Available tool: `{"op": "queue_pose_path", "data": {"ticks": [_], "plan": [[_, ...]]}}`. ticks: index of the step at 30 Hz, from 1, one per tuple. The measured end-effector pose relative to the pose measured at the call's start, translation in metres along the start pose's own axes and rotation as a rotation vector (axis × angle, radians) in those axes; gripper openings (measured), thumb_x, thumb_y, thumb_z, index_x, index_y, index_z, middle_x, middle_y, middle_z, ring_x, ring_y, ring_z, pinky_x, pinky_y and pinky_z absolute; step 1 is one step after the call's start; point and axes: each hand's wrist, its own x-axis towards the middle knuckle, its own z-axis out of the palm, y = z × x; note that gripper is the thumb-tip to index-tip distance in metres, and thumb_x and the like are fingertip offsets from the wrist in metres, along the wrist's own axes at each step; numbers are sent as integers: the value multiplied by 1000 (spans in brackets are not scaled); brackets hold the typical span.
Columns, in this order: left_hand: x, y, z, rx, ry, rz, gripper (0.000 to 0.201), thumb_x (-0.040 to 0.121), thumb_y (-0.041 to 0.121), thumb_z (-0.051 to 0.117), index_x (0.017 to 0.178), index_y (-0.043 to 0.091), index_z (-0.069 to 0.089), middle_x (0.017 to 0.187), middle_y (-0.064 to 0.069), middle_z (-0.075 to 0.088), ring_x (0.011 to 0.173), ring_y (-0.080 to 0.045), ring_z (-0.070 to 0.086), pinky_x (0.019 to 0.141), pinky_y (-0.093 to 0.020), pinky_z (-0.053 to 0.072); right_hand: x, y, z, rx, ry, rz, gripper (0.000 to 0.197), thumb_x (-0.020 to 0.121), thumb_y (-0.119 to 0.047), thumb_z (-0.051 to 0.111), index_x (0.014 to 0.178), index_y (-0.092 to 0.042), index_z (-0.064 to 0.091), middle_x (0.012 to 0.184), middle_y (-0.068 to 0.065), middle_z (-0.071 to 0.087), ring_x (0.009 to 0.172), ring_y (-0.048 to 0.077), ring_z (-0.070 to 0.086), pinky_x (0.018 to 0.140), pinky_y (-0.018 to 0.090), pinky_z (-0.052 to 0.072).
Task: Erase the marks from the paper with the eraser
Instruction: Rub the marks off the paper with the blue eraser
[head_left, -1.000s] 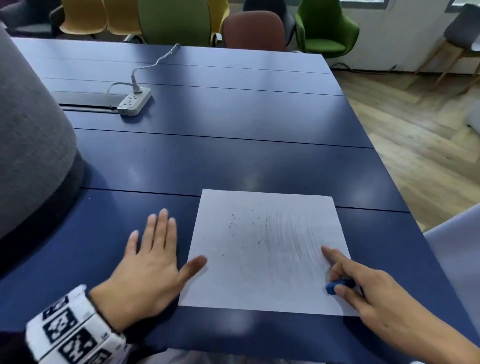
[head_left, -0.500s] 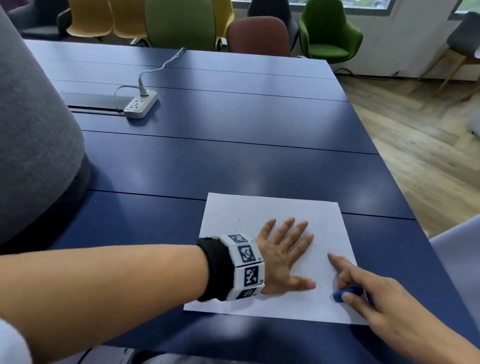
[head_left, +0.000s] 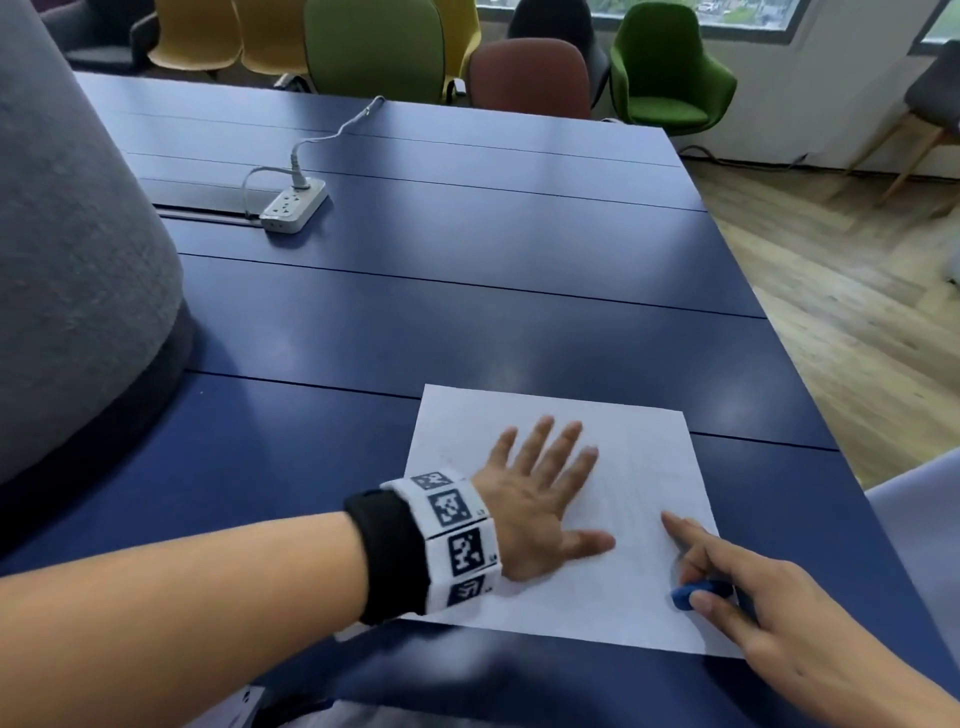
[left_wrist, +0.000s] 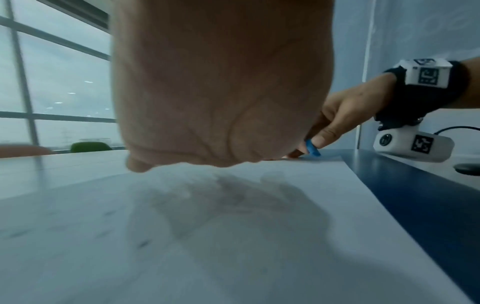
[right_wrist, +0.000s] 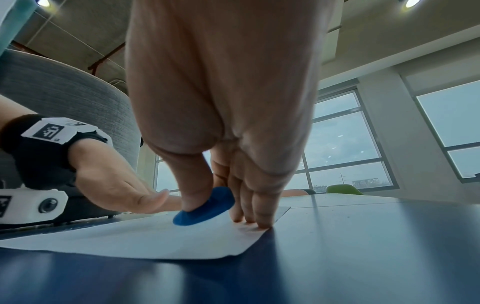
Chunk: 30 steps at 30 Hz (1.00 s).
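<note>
grey upholstered backrest (head_left: 78, 249) at far left, curved, rising beside the table edge. dark blue table (head_left: 467, 322) of long panels, spreading right toward the wooden floor. white power strip (head_left: 294, 204) with its cable, well apart from everything else, up on the far-left part of the tabletop. closer in, a bare forearm crossing from the left with a black wristband and white marker blocks. left hand (head_left: 535, 506) flat on the white paper (head_left: 644, 467), palm down, fingers straight and spread, thumb out toward the right, nothing held; in the left wrist view the same hand (left_wrist: 221, 86) fills the top, with its shadow on the sheet below. paper lying flat at the near-right part of the table, faint grey smudges barely showing on it. further right, right hand (head_left: 769, 613) at the sheet's near-right edge, index finger stretched out with its tip on the paper, blue eraser (head_left: 693, 594) pinched between thumb and a curled finger. from the right wrist view, eraser (right_wrist: 205, 207) tilted under the thumb with its lower end just at the sheet, other fingertips (right_wrist: 262, 222) touching the paper's edge. coloured chairs along the far side of the table.
</note>
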Motion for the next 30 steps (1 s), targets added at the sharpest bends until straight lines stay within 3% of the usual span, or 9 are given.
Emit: {"op": "queue_pose_path", "data": {"ticks": [2,7,13,15,17,20,23,26,30], "plan": [[15,11,3,41,-35,78,82,95,69,17,153,23,-19,157,3,-32,142,-17,-33,117,-47,-14,1,-2,-1,-5,-12,-3,49,90,-7,62,97,-54,48,118,-58,37,122,-30,28,88,-4,34],[15,-26,4,38,9,-109,84,96,67,18,153,18,-19,157,1,-31,144,-16,-29,118,-47,-13,-1,-5,1,58,-12,7,57,89,-1,62,84,-56,54,119,-25,56,112,-25,48,96,-3,31],[-40,-82,6,-77,-43,-402,94,89,73,5,149,7,-24,154,-7,-36,143,-19,-30,119,-43,-13,-3,-4,2,17,12,5,48,91,-6,60,92,-51,46,116,-30,58,116,-22,46,91,-3,33],[-50,-77,9,-22,-31,-324,105,71,81,-16,146,10,-30,152,-8,-40,140,-20,-36,118,-43,-15,-3,-4,2,6,19,22,39,92,-6,60,91,-44,50,110,-22,63,111,-25,46,86,-7,30],[-57,-58,16,67,-48,-84,107,59,83,-27,144,19,-34,150,-4,-44,136,-20,-42,117,-42,-18,-2,-6,0,3,22,23,33,92,-7,60,94,-39,56,112,-24,63,109,-25,48,84,-5,33],[-62,-35,29,75,-144,146,91,70,80,-13,144,30,-33,147,4,-45,135,-17,-43,116,-41,-20,-1,-12,-3,-2,6,18,43,90,-7,62,82,-49,58,113,-40,58,111,-29,44,84,-3,36],[-67,-53,29,97,-138,-37,94,64,76,-16,141,25,-34,147,4,-43,139,-17,-37,117,-42,-17,0,-13,-3,-26,13,22,51,90,-7,63,77,-55,53,114,-41,55,105,-26,50,83,-2,37],[-69,-79,12,94,-115,-245,91,90,70,7,147,9,-27,152,-8,-38,142,-21,-33,120,-43,-10,0,-15,-2,-73,15,35,49,90,-9,63,77,-54,51,111,-43,57,106,-23,51,82,-1,38],[-62,-85,-6,-18,-66,-62,103,88,69,47,153,24,-20,157,-3,-34,146,-23,-24,121,-43,0,4,-25,-7,-139,-6,56,38,89,-8,64,71,-40,55,114,-33,59,77,-21,56,72,0,38]]}}
